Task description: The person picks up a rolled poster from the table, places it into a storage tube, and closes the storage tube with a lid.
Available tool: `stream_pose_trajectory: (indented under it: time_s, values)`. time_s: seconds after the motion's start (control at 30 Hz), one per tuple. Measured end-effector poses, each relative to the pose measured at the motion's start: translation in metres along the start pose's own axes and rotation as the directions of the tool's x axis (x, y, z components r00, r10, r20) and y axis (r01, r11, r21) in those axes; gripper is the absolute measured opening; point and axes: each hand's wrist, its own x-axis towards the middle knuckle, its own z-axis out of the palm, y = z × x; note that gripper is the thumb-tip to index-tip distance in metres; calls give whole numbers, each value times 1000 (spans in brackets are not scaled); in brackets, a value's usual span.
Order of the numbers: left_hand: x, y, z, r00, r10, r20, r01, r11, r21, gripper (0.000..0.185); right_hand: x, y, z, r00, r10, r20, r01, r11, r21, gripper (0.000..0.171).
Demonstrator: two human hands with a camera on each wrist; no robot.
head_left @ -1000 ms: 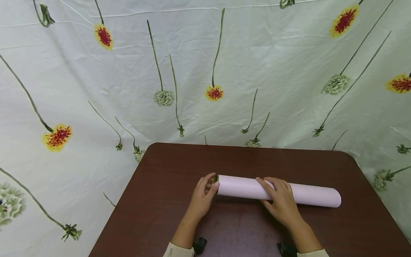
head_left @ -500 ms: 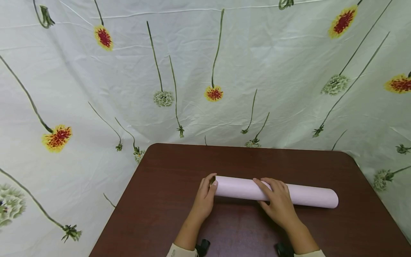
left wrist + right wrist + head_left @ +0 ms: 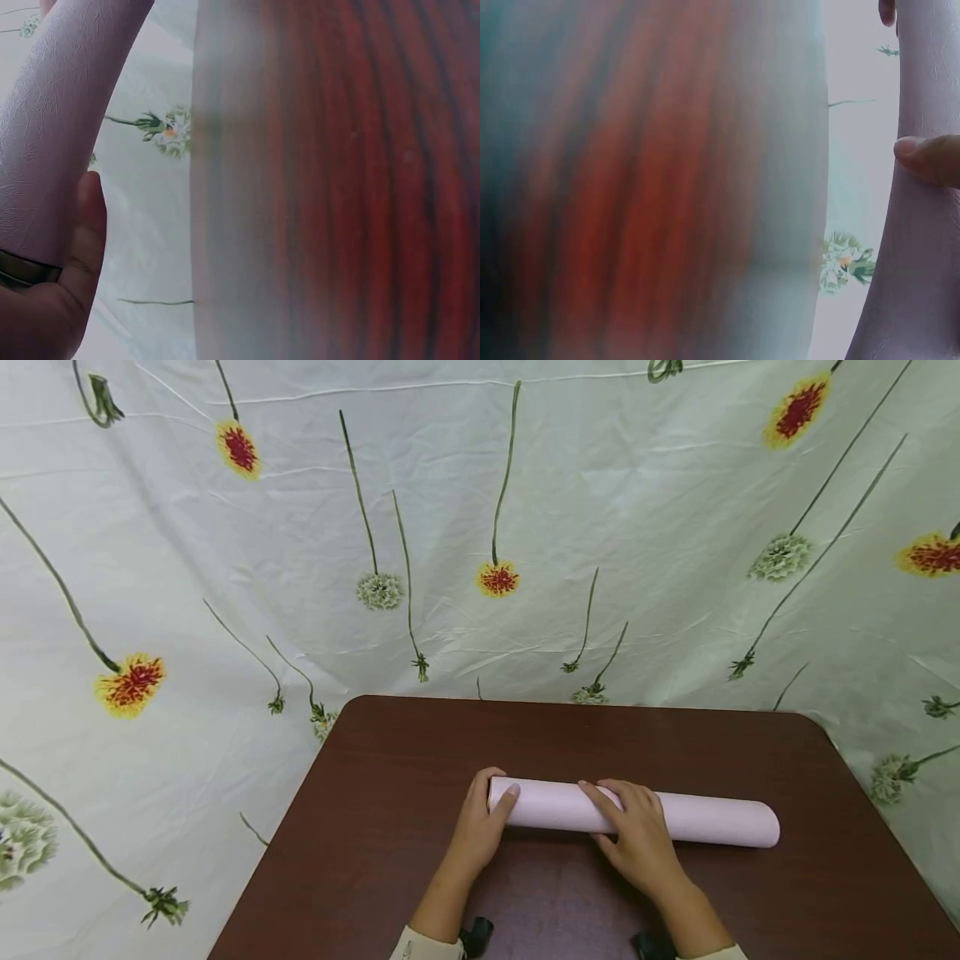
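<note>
Near the front edge of the brown table, roughly midway between its left and right edges, a pale pink roll lay on its side, running left to right and reaching closer to the right edge. From the head view, the left hand cupped the roll's left end, the thumb lying on top of it and the fingers curled round the far side of the end. The right hand rested over the roll's middle, fingers bent across the top and thumb on the near side, gripping it. Cream sleeve cuffs showed at the bottom of that view, and a white flowered cloth hung behind and around the table.

What the head view could not show came from the wrists. The left wrist camera caught the roll's finely textured surface and a dark band with a gold edge around its end, just above the palm, with the thumb pressed alongside. The right wrist camera showed the thumb tip pressed against the roll, and another fingertip at the top edge. Both wrist views showed the table only as a blurred red-brown streak, with the cloth beyond it.
</note>
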Motion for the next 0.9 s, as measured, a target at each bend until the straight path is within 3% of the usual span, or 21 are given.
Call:
stream_pose_trajectory:
  time_s: [0.17,0.7,0.9]
  values:
    - [1,-2,-1,998,-64,3,64,998,-5,59,-1,-3,3,1000,-10,1,10,1000,-11,95]
    - [2,-2,-5,997,-63,31,65,996,-61,49,2,-11,6,1000,3,8,-3,1000,-4,96]
    - [2,-4,-9,992,-92,85,101,990,-99,50,4,-15,6,1000,9,26,-9,1000,-12,94]
